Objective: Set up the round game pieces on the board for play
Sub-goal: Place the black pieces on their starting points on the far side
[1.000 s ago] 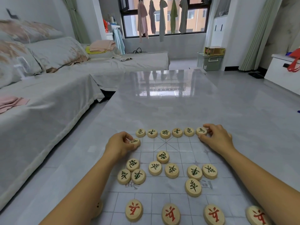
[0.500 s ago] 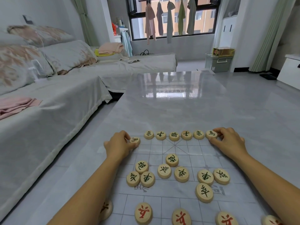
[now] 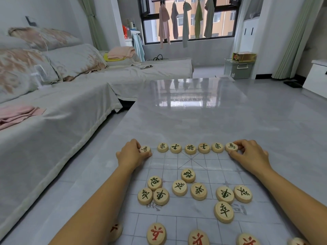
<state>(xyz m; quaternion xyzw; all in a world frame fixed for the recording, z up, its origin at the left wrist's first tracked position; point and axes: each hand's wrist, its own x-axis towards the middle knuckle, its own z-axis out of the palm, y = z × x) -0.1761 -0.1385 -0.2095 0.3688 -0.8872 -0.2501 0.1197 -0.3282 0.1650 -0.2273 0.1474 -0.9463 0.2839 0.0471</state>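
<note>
A thin grid-lined board (image 3: 192, 161) lies on the grey table. My left hand (image 3: 131, 153) pinches a round wooden piece with green lettering (image 3: 144, 149) at the far row's left end. My right hand (image 3: 250, 156) pinches a matching piece (image 3: 231, 147) at the right end of that row. Between them stand several green-lettered pieces in a line (image 3: 190, 148). More green pieces lie scattered mid-board (image 3: 198, 190). Red-lettered pieces (image 3: 156, 233) sit along the near edge.
The glossy grey table (image 3: 194, 112) stretches far beyond the board. A covered sofa (image 3: 53, 112) with pillows runs along the left, close to the table's left edge. A storage box (image 3: 238, 68) and a window with hanging clothes are at the back.
My left hand has carried its piece up and outward to the far row's left end. My right hand stays on the right end piece. The camera has tilted up slightly.
</note>
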